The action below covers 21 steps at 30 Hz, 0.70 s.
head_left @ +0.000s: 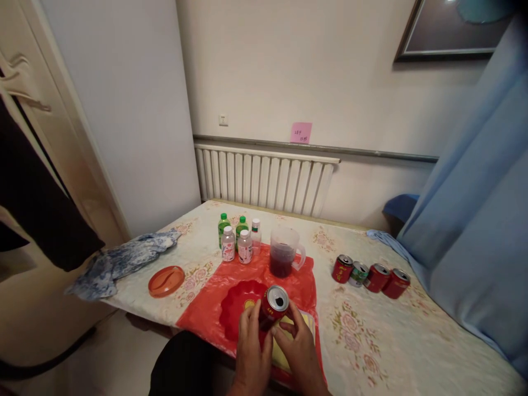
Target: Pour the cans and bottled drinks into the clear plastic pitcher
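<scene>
Both forearms come up from the bottom edge, elbows out of frame. Left hand (251,345) and right hand (300,344) have their fingers curled around opposite sides of a red can (277,298), which overlaps the right side of the red bowl (230,314) from here. They hide its lower half and some yellow thing (279,356) I can't identify. On the surface (416,335): four other cans (377,278), five bottles (228,246), one pitcher (282,258).

A pink note (301,133) hangs above the white radiator (268,176).
</scene>
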Each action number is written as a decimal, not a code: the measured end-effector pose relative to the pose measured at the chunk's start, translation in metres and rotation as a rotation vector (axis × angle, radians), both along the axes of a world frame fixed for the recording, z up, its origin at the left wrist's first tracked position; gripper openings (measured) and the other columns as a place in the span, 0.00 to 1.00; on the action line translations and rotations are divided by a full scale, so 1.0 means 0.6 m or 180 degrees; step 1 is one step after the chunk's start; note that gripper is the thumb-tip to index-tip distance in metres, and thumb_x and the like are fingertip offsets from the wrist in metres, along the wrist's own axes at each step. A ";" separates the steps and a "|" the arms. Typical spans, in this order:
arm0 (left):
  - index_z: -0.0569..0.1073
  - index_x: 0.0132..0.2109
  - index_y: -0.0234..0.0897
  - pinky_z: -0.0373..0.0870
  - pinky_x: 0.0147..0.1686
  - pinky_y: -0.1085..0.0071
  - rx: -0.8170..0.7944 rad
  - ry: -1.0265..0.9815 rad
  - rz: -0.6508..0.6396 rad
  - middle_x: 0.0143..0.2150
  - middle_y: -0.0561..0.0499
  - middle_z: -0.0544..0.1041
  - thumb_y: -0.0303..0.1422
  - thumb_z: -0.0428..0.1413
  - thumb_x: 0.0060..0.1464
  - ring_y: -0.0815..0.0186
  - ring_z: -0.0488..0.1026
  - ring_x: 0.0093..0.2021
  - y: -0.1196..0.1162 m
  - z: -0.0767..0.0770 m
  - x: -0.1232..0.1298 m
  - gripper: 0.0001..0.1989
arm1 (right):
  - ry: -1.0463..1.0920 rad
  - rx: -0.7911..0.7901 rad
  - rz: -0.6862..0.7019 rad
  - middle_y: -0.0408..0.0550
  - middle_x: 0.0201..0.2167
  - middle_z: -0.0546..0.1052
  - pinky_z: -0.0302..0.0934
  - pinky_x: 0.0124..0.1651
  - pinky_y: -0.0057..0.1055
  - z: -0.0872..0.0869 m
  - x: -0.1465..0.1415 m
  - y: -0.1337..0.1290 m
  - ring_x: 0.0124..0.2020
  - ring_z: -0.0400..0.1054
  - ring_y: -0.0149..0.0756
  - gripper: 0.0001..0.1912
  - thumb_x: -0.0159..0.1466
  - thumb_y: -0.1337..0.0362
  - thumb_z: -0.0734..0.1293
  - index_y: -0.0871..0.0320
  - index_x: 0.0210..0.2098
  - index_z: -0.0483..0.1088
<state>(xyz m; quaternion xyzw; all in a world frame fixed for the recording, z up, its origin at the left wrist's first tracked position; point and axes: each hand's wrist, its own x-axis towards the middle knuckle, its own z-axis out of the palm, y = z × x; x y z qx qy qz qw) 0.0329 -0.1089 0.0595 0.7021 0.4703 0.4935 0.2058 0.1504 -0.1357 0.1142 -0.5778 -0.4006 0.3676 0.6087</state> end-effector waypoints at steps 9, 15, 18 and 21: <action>0.63 0.64 0.39 0.69 0.60 0.45 0.0086 0.0023 -0.0054 0.61 0.37 0.68 0.33 0.48 0.64 0.51 0.67 0.63 -0.020 0.010 -0.004 0.22 | -0.0052 -0.0049 -0.0247 0.53 0.46 0.83 0.75 0.43 0.41 -0.006 -0.001 0.003 0.41 0.79 0.51 0.39 0.46 0.64 0.73 0.58 0.59 0.70; 0.65 0.63 0.40 0.66 0.63 0.43 -0.0040 0.0026 -0.0183 0.63 0.38 0.69 0.32 0.49 0.62 0.50 0.66 0.65 -0.022 0.001 -0.005 0.23 | -0.0593 0.0053 -0.0551 0.51 0.47 0.83 0.71 0.53 0.43 -0.002 0.005 0.007 0.51 0.75 0.56 0.32 0.45 0.62 0.75 0.55 0.51 0.76; 0.66 0.62 0.39 0.66 0.62 0.42 -0.0172 -0.0097 -0.0254 0.62 0.38 0.70 0.33 0.52 0.60 0.49 0.66 0.64 -0.011 -0.005 -0.011 0.24 | -0.0713 0.0046 -0.0526 0.51 0.47 0.82 0.69 0.55 0.44 0.001 0.012 0.012 0.52 0.74 0.56 0.31 0.44 0.62 0.75 0.55 0.50 0.77; 0.66 0.62 0.37 0.63 0.63 0.41 -0.0361 -0.0285 -0.0344 0.63 0.36 0.69 0.35 0.58 0.54 0.45 0.65 0.66 0.009 0.003 -0.022 0.28 | -0.0731 0.0094 -0.0230 0.51 0.49 0.82 0.68 0.57 0.44 0.005 0.018 0.017 0.53 0.73 0.55 0.32 0.44 0.65 0.75 0.55 0.50 0.76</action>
